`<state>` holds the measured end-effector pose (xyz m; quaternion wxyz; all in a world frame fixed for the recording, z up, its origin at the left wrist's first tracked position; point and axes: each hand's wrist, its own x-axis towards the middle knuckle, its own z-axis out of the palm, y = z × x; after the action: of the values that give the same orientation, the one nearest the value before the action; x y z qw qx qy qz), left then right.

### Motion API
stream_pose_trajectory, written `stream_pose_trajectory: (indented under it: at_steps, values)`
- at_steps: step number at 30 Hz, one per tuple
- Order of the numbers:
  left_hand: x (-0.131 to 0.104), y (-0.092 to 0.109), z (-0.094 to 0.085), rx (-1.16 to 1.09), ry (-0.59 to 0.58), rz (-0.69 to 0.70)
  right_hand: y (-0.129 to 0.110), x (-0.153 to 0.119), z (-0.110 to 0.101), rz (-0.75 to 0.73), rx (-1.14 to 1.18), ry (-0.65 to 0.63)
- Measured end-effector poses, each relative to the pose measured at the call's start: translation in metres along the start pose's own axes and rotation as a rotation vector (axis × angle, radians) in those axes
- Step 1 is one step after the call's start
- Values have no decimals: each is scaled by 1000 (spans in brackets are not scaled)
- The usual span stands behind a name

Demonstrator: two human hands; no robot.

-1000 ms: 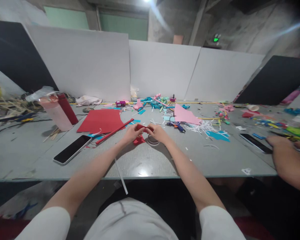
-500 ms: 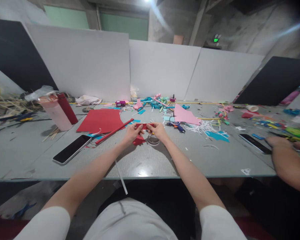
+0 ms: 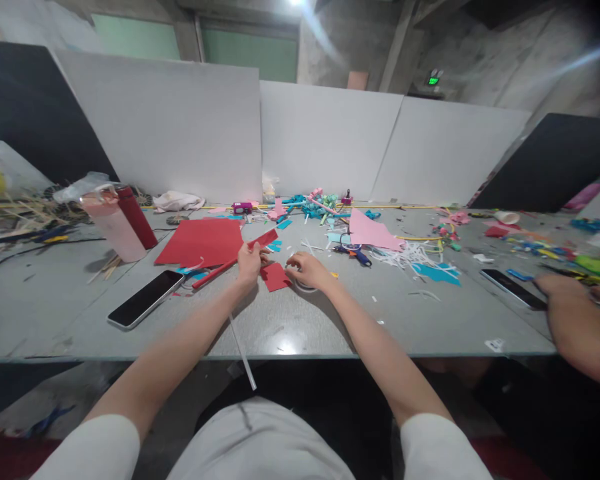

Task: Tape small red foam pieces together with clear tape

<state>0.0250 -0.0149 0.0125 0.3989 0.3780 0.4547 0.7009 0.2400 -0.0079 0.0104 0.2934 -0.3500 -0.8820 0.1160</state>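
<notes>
My left hand is closed with thumb and fingers on a red paper strip, which sticks out to the upper right. Below it, a small squarish red paper piece lies on the table. My right hand is beside that piece, palm down, its fingers bent and apart with the tips near the paper's right edge. A clear ring like a tape roll is partly covered by this hand. A thin red paper tube and a large red sheet lie to the left.
A phone and two bottles are on the left. Behind my right hand lie a blue glue gun, a pink sheet and white paper shreds. A co-worker's arm rests at the right near another phone.
My hands, together on the red strip before, have moved apart. The strip has gone left with my left hand. My right hand has let go and come down over the clear ring.
</notes>
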Motion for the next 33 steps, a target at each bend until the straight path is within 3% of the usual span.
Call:
stream_pose_trajectory:
  at_steps: [4,8,13,20,23,26,33]
  values:
    - [3,5,-1,10,58,-19,-3,3,3,-5,-164,-21]
    - [1,6,1,19,52,-47,6,0,-13,107,-239,4]
    - [5,-1,1,28,46,-67,24,-12,-32,229,-395,-143]
    - [6,-5,0,34,26,-86,28,-7,-30,206,-346,-119]
    - [4,-5,0,52,-3,-92,24,-4,-32,164,-247,-40]
    - [1,-5,1,79,-61,-96,19,-4,-34,109,-131,128]
    - [-12,-9,3,266,-285,93,13,-3,-29,10,24,376]
